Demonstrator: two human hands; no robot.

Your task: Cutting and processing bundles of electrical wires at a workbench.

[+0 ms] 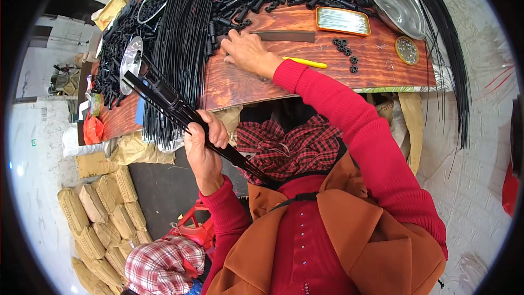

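L hand (203,145) has its grip closed round a rod bundle (164,95), slanting off the bench (240,84); thin, stiff, light, prob best held mid-length. R hand (245,50) flat on small black parts (229,22), fingers loose, holding nothing I can see

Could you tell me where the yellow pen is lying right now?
The yellow pen lies on the wooden table, just right of the right hand, below the dark strip.
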